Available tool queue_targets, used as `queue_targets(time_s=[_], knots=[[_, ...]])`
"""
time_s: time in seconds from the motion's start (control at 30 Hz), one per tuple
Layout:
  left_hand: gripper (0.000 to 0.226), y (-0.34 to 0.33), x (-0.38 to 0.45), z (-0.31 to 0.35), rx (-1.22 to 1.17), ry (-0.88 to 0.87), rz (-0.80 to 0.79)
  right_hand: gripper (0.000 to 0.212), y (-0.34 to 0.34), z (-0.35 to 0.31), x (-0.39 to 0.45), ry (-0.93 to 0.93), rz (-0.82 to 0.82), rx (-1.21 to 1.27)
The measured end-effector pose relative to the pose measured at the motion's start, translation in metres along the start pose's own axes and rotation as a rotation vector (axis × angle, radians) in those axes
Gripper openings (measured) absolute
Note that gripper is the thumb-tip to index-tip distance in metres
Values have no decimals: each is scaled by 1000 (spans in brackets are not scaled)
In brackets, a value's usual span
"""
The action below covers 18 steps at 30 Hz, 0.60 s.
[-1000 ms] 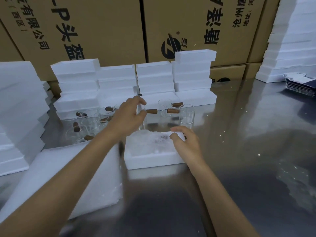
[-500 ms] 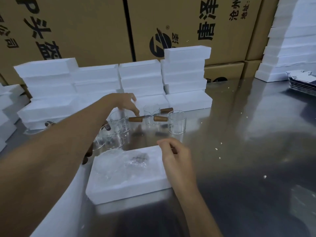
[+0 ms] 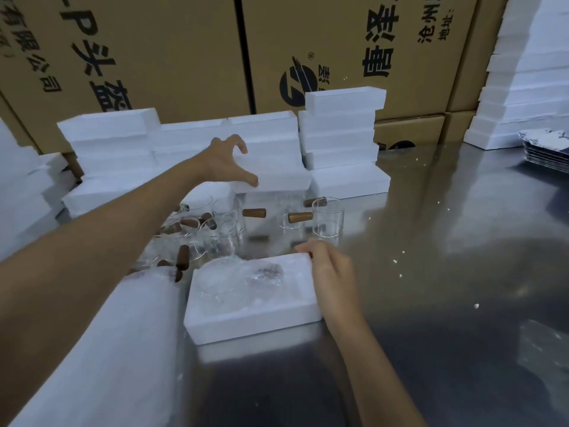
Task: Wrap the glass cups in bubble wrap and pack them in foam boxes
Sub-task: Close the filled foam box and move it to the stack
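Glass cups (image 3: 215,235): loose, unwrapped, abt a dozen w/ brown handles, standing crowded below L forearm and betw. the two hands; two more (image 3: 326,217) just beyond R hand. All still to wrap.
Bubble wrap sheets (image 3: 101,349): whitish stack under L forearm, nearest viewer. Supply on hand.
Foam stacks, L side (image 3: 107,140): white foam pieces piled left of L hand, against cartons. Lids or bases, can't tell.
Left hand (image 3: 228,161): reached fwd, fingers spread wide and curved over top of a foam piece (image 3: 277,177) in the middle stack, thumb at its lower front edge. Looks like taking hold; firm grip not certain.
Wrapped cup (image 3: 243,282): one cup in bubble wrap, lying inside open foam box, betw. the hands, nearer R. Done: wrap + place.
Foam box (image 3: 255,322): open base on steel table, just left of R hand. No lid on yet.
Right hand (image 3: 329,269): at box's far R corner, fingers curled over the rim, steadying it.
Foam stacks, R side (image 3: 341,131): taller pile beyond R hand; another tall pile (image 3: 523,72) far right.
Progress: judged early. One cup boxed, awaiting lid; foam piece under L hand prob. that lid. Remaining: close box, then wrap + box all loose cups.
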<state>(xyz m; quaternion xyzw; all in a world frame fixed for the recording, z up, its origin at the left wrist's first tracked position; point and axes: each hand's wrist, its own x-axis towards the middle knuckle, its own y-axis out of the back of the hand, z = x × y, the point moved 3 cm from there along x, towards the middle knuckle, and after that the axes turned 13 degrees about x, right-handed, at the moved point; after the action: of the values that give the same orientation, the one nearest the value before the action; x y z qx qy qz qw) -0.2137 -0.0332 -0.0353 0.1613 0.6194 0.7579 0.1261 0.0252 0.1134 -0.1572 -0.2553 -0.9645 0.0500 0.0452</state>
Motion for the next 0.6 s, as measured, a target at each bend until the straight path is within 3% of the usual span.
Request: queue_targets(time_s=[0.17, 0.33, 0.43, 0.6], knots=[[68, 56, -67, -3, -72, -44, 107, 48, 2, -2, -1, -47, 26, 57], [73, 73, -155, 6, -126, -168, -86, 52, 7, -7, 1, -101, 108, 253], [75, 47, -193, 3, -23, -241, -214, 52, 15, -15, 5, -163, 173, 482], [71, 3, -216, -9, -25, -216, -270, 50, 29, -18, -2, -180, 181, 599]])
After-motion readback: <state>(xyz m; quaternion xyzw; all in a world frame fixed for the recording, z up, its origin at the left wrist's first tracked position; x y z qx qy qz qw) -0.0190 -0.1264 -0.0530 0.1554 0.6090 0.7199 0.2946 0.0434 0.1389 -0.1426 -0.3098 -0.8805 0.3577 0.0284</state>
